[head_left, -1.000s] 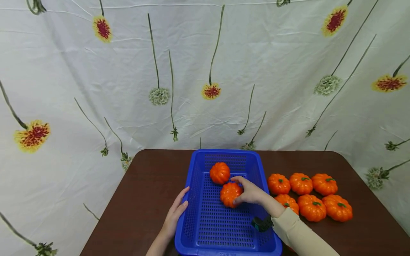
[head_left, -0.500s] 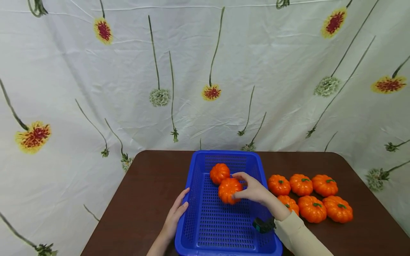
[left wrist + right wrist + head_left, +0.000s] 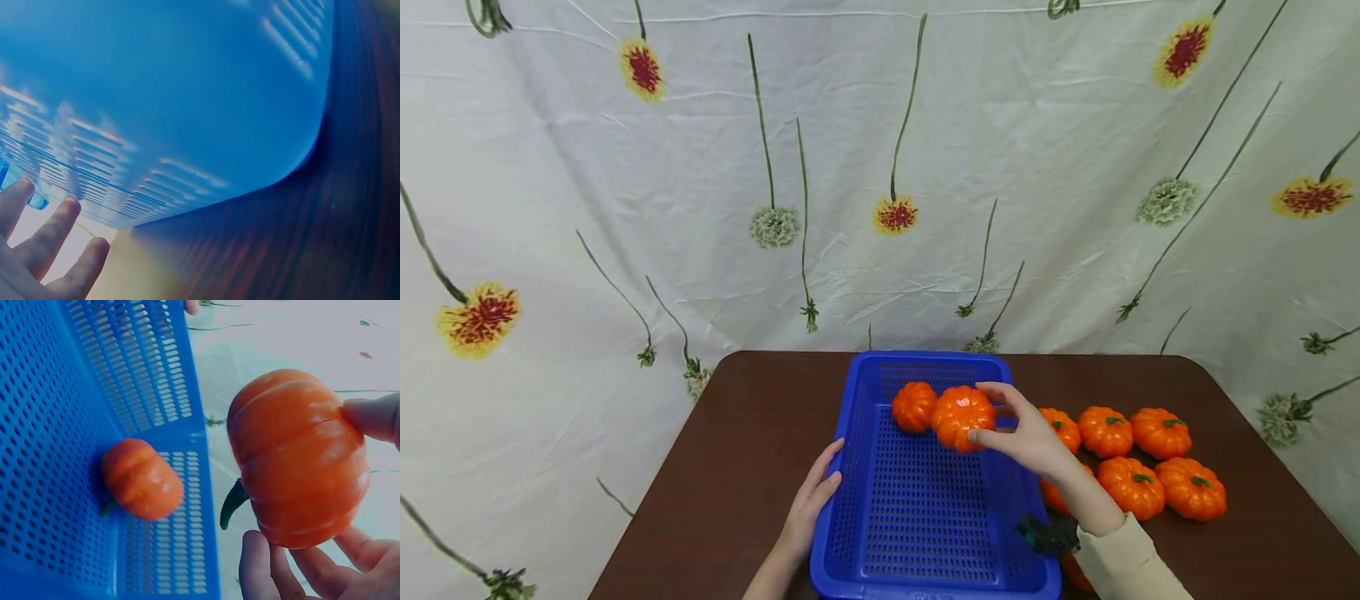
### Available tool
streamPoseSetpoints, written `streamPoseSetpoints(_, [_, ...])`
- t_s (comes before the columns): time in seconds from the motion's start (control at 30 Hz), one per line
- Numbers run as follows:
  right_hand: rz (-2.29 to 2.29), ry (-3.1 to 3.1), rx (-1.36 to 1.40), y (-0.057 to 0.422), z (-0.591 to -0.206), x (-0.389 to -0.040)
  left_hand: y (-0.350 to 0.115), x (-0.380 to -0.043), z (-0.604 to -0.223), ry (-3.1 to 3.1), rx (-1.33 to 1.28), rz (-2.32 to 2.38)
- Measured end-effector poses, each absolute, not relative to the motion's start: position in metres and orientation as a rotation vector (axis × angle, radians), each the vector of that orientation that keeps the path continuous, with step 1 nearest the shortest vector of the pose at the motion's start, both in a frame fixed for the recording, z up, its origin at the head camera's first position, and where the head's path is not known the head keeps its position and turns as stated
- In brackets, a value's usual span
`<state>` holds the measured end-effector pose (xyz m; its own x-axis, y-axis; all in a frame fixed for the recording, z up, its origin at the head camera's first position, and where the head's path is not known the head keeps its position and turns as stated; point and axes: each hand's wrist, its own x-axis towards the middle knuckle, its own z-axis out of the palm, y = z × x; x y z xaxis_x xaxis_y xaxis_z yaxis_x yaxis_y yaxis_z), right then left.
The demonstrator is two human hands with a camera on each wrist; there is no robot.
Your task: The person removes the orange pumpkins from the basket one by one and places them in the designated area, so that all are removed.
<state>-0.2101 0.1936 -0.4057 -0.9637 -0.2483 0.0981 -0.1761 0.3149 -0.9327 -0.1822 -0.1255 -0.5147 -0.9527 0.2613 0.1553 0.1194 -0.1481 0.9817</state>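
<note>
A blue plastic basket [image 3: 827,533] with slotted walls stands on the table. In its far left part lies an orange toy pumpkin [image 3: 912,407]. My right hand [image 3: 1033,433] grips a second orange pumpkin [image 3: 957,417] between thumb and fingers, raised over the basket's far right part. The right wrist view shows that held pumpkin [image 3: 294,462] with its dark green stem tilted sideways, apart from the pumpkin in the basket [image 3: 142,480]. My left hand [image 3: 805,508] rests at the basket's left side, fingers extended; in the left wrist view its fingers [image 3: 50,234] lie close to the slotted wall.
Several orange pumpkins [image 3: 1131,487] sit in rows on the dark brown table [image 3: 760,417], right of the basket. One is partly hidden behind my right forearm. A white flowered cloth [image 3: 850,167] hangs behind the table.
My right hand has lifted the gripped pumpkin from inside the basket, then carried it up and right, away from the other pumpkin. My left hand has stayed put.
</note>
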Motion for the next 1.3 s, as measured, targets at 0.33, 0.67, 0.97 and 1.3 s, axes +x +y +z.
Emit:
streamPoseSetpoints(0.33, [-1.837, 2.639, -0.408, 0.226, -0.398, -0.193, -0.125, -0.182, -0.514, 1.980, 0.435, 2.280])
streamPoseSetpoints(0.67, [-1.834, 2.747, -0.261, 0.259, -0.396, -0.170, -0.125, -0.183, -0.514, 1.996, 0.434, 2.262])
streamPoseSetpoints(0.97, [-1.945, 2.700, -0.114, 0.289, -0.408, -0.158, -0.125, -0.184, -0.516, 1.986, 0.441, 2.265])
streamPoseSetpoints(1.3, [-2.350, 2.459, 0.054, 0.323, -0.427, -0.142, -0.125, -0.183, -0.516, 1.984, 0.439, 2.265])
